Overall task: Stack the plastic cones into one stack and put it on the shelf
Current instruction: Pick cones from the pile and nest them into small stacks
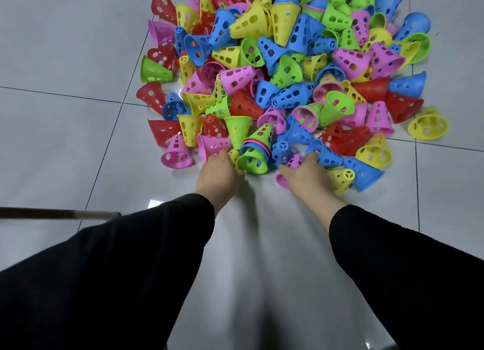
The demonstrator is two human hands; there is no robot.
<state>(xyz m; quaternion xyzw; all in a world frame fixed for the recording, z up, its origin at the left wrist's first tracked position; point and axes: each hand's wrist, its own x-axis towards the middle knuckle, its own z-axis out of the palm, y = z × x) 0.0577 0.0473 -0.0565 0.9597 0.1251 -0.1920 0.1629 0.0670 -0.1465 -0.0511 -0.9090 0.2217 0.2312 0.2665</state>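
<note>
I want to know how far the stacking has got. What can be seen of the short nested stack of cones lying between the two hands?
The nested stack lies on its side on the pale tiled floor, at the near edge of the pile. It looks like glossy perforated plastic: a green cone outermost, its wide mouth facing the camera, and pink, red and blue rims bunched behind it around another green cone whose narrow tip points up and away. The left hand touches its left side beside a small yellow cone. Neighbouring cones crowd it.

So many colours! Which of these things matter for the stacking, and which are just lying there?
For the job:
- loose cones
- short nested stack
- left hand, on a yellow cone
- right hand, on a pink cone

Just there:
- dark rod
- tiled floor
</note>
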